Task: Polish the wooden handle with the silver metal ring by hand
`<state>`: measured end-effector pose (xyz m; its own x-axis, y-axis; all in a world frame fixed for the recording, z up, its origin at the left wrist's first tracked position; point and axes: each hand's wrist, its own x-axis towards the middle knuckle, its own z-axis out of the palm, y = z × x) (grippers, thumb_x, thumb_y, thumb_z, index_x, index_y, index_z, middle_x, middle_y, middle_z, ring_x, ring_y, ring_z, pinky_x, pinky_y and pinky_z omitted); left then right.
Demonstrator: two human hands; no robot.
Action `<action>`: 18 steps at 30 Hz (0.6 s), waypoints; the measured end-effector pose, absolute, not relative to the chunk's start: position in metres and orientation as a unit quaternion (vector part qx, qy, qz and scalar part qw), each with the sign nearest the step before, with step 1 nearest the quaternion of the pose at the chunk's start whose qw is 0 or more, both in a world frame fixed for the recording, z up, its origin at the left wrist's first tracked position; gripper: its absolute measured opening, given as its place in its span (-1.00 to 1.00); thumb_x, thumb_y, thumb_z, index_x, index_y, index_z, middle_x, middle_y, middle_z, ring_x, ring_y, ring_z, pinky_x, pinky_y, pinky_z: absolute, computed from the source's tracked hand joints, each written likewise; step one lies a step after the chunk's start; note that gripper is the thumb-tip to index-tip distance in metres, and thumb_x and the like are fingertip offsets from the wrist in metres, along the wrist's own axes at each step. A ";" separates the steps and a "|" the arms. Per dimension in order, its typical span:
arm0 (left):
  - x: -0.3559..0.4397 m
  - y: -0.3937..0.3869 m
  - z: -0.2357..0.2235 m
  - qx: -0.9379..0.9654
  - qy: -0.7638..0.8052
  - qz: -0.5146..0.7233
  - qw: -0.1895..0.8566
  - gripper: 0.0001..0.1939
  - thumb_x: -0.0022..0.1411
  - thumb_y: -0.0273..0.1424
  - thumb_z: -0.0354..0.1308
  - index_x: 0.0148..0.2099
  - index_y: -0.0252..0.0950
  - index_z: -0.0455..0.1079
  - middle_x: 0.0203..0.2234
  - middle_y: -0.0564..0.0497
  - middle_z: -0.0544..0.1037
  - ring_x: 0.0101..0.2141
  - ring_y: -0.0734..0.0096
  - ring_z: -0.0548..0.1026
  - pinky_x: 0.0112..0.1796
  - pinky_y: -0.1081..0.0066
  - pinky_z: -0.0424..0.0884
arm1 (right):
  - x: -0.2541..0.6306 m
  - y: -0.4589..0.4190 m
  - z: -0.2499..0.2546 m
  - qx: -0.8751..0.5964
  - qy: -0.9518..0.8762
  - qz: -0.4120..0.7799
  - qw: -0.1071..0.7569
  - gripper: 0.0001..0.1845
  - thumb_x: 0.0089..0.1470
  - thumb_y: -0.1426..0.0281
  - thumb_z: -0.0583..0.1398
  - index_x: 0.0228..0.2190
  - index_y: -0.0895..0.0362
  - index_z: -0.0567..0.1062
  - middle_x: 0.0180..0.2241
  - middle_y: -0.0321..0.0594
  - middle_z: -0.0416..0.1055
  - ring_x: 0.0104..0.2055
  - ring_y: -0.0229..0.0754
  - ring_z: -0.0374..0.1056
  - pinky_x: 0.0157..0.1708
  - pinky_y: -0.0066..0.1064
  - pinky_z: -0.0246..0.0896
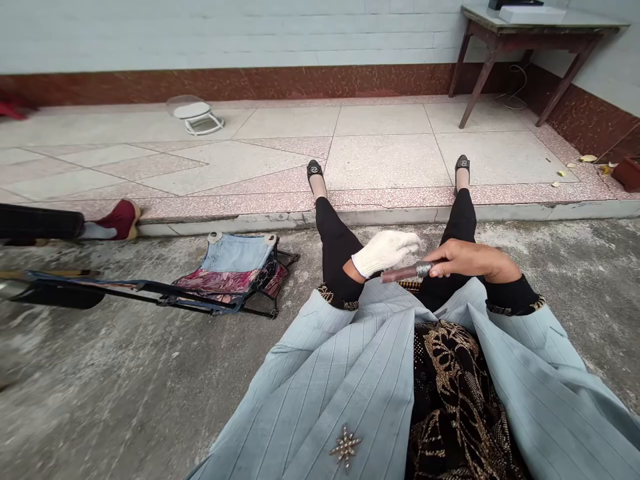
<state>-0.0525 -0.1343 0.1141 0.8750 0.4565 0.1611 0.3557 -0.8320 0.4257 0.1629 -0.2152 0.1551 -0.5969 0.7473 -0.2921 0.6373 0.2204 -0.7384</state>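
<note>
My right hand (pixel 473 260) is bare and closed around one end of a reddish-brown rod (pixel 400 273). Silver wire (pixel 424 269) is wound in a tight coil round the rod, just by my thumb and fingers. The rod's free end points left, above my lap. My left hand (pixel 387 252) wears a white knitted glove and hovers just above and behind the rod. Its fingers stretch to the right, slightly bent, and I see nothing in them. The underside of that hand and its thumb are hidden.
A folding chair (pixel 235 263) with denim and floral cloth lies to my left, near another person's red shoe (pixel 117 220). Ahead runs a raised tiled step (pixel 380 167) under my feet. On it stand a small white stool (pixel 193 110) and a wooden table (pixel 540 40).
</note>
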 end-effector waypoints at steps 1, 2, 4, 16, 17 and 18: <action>-0.051 -0.135 0.111 0.936 0.219 0.142 0.237 -0.71 0.40 -0.37 -0.08 -0.13 -0.30 0.47 -0.29 0.00 0.58 -0.29 0.41 0.50 -0.24 0.45 0.33 | 0.165 -0.217 0.157 -0.442 -0.769 0.449 0.110 -0.64 0.15 0.19 0.18 -0.14 0.12 0.60 -0.44 -0.31 0.43 -0.40 -0.25 0.28 -0.37 -0.43 0.11; -0.050 -0.136 0.108 0.922 0.227 0.153 0.274 -0.70 0.41 -0.36 -0.10 -0.14 -0.31 0.46 -0.31 0.01 0.57 -0.31 0.43 0.49 -0.24 0.46 0.33 | 0.167 -0.218 0.158 -0.456 -0.754 0.446 0.158 -0.63 0.13 0.17 0.19 -0.14 0.13 0.59 -0.44 -0.31 0.42 -0.40 -0.25 0.27 -0.37 -0.43 0.12; -0.048 -0.141 0.102 0.901 0.243 0.162 0.322 -0.69 0.41 -0.33 -0.10 -0.18 -0.33 0.45 -0.37 0.03 0.54 -0.35 0.44 0.47 -0.26 0.46 0.33 | 0.170 -0.219 0.158 -0.500 -0.711 0.429 0.247 -0.65 0.12 0.15 0.20 -0.25 0.17 0.57 -0.48 -0.31 0.37 -0.44 -0.27 0.23 -0.42 -0.43 0.10; -0.056 -0.151 0.087 0.940 0.236 0.121 0.213 -0.68 0.43 -0.29 -0.11 -0.15 -0.26 0.46 -0.37 0.04 0.54 -0.32 0.41 0.47 -0.27 0.46 0.27 | 0.178 -0.211 0.153 -0.620 -0.644 0.311 0.324 -0.67 0.16 0.14 0.13 -0.40 0.15 0.45 -0.52 -0.25 0.33 -0.47 -0.24 0.22 -0.46 -0.40 0.04; -0.058 -0.151 0.088 0.946 0.237 0.117 0.190 -0.68 0.44 -0.28 -0.11 -0.14 -0.26 0.46 -0.37 0.03 0.55 -0.33 0.40 0.48 -0.28 0.45 0.27 | 0.179 -0.210 0.151 -0.641 -0.652 0.272 0.300 -0.68 0.17 0.16 0.12 -0.36 0.16 0.48 -0.51 -0.24 0.35 -0.46 -0.22 0.24 -0.44 -0.39 0.04; -0.060 -0.152 0.091 0.952 0.235 0.111 0.163 -0.68 0.43 -0.27 -0.10 -0.13 -0.25 0.46 -0.38 0.03 0.55 -0.34 0.39 0.48 -0.30 0.44 0.26 | 0.178 -0.209 0.149 -0.660 -0.663 0.231 0.268 -0.68 0.18 0.17 0.12 -0.31 0.16 0.51 -0.49 -0.21 0.39 -0.43 -0.19 0.27 -0.42 -0.37 0.04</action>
<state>-0.0599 -0.1515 0.0910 0.8644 0.4843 0.1353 0.4118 -0.8362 0.3624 0.1784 -0.2089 0.1492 0.0152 0.9986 0.0498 0.7512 0.0215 -0.6597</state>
